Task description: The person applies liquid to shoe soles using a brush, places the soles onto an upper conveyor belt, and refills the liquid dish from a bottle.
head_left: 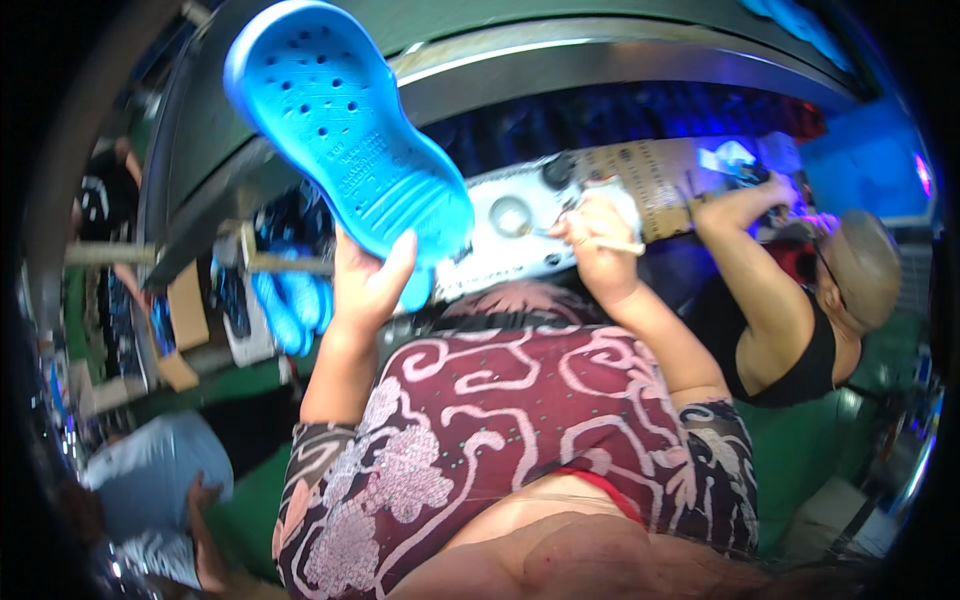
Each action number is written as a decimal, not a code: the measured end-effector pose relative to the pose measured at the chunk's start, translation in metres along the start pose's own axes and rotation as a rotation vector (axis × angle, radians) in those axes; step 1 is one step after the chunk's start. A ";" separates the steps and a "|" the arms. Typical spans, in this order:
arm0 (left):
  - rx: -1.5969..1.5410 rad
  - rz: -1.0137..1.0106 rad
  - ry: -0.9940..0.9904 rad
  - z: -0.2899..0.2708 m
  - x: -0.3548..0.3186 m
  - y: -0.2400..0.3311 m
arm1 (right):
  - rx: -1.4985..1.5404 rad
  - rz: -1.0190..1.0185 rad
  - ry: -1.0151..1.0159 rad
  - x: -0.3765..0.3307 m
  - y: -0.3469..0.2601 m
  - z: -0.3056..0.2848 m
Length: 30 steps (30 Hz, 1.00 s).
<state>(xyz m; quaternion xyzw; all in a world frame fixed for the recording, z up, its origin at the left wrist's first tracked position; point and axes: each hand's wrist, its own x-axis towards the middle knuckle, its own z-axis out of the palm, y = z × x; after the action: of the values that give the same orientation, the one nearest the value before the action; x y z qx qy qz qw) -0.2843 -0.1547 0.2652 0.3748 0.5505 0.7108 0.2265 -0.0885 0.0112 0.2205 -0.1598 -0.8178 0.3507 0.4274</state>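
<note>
My left hand (365,280) grips a blue foam clog sole (350,130) by its lower end, thumb on its face. The sole is held up, tilted to the left, with small holes at its far end and ridges nearer my hand. My right hand (600,245) is closed around a thin brush (622,246) with a pale handle. The brush's tip points left toward a small round dish (510,215) on a white board (470,275); whether they touch I cannot tell. Behind my right hand sits a black round object (557,172).
A metal-edged conveyor (570,62) runs across the far side. Cardboard (660,180) lies right of the white board. Blue foam pieces (295,305) are at my left. On the right, a person (790,310) works close by; another (160,470) is at lower left.
</note>
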 end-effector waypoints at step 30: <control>0.186 -0.908 0.142 -0.223 -0.168 -0.302 | 0.238 0.720 0.148 -0.082 0.066 0.004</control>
<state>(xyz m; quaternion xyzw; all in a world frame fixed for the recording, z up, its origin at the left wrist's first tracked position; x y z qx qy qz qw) -0.3828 -0.3270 -0.0950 0.0652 0.7342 0.5115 0.4417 -0.0470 0.0101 0.1236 -0.4111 -0.6299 0.5583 0.3501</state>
